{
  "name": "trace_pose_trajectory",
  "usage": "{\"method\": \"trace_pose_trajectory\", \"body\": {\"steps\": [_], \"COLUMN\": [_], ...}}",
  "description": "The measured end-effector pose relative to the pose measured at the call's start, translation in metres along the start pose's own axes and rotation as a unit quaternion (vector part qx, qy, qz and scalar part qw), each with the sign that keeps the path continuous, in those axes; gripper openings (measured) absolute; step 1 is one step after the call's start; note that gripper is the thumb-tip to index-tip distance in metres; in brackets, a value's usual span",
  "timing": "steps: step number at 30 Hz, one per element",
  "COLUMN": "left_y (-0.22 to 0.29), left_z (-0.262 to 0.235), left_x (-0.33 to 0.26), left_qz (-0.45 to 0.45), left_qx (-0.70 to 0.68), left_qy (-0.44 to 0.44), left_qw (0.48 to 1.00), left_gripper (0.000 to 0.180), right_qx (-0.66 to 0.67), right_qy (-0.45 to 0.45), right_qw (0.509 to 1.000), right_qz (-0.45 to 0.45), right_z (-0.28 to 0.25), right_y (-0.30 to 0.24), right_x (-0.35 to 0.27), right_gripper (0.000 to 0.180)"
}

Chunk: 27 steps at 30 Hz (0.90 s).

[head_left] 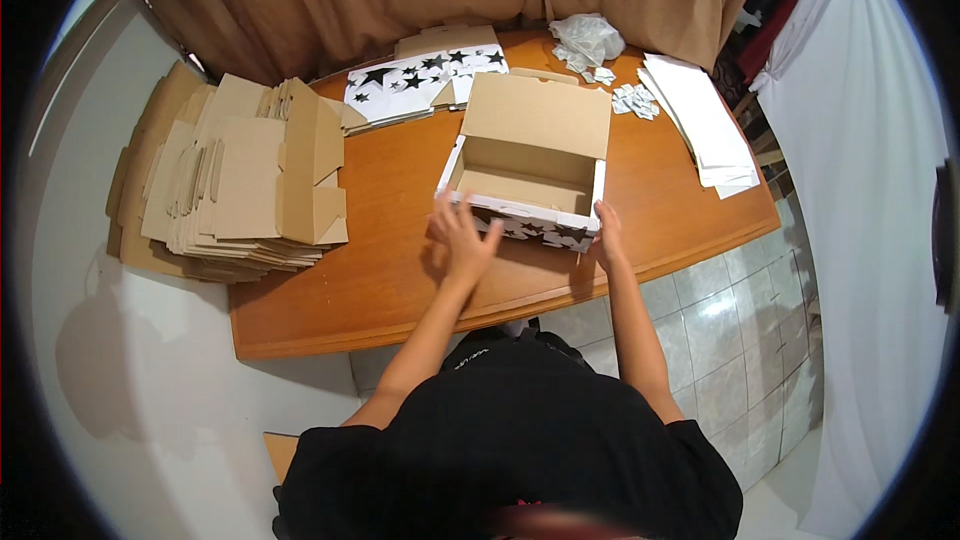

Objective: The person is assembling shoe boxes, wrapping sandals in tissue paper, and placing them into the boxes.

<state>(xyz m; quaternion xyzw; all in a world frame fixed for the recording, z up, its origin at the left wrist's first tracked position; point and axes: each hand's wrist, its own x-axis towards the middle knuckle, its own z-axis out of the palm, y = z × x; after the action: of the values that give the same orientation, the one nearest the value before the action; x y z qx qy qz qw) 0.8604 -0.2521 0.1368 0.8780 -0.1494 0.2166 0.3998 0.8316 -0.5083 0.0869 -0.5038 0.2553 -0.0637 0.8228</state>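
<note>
In front of me on the table stands a cardboard box (545,230), its lid raised and leaning back, with a bare brown inside. The outer walls are white with black stars on the front. My left hand (465,240) is at the box's front left corner, fingers spread, the fingertips near or touching the wall. At the front right corner my right hand (610,232) grips the box's side, with part of the fingers hidden.
Flattened brown cardboard boxes (240,180) are piled at the table's left end. Star-printed flat boxes (420,80) lie at the back. A clear plastic bag (588,40), small white packets (636,101) and white sheets (700,125) are at the right of the wooden table (380,270).
</note>
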Motion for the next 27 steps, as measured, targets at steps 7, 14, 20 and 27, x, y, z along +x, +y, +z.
{"method": "trace_pose_trajectory", "body": {"steps": [7,14,20,27], "left_y": [-0.061,-0.043,-0.013,0.029], "left_z": [0.009,0.045,0.093,0.138], "left_x": [0.013,0.007,0.022,0.045], "left_qz": [-0.065,-0.144,-0.201,-0.199], "left_qx": [-0.144,-0.246,-0.280,-0.108], "left_qy": [-0.002,0.026,0.062,0.074], "left_qw": [0.987,0.958,0.937,0.971], "left_gripper": [0.049,0.031,0.031,0.032], "right_qx": [-0.038,-0.226,-0.273,-0.234], "right_qy": [0.043,0.067,0.167,0.019], "right_qw": [0.998,0.953,0.893,0.938], "right_qz": [0.039,-0.189,-0.315,-0.255], "right_z": [-0.007,-0.033,-0.045,-0.079], "right_y": [-0.001,-0.010,-0.046,-0.089], "right_x": [0.009,0.037,0.070,0.098], "right_gripper": [0.051,0.046,0.032,0.032]}}
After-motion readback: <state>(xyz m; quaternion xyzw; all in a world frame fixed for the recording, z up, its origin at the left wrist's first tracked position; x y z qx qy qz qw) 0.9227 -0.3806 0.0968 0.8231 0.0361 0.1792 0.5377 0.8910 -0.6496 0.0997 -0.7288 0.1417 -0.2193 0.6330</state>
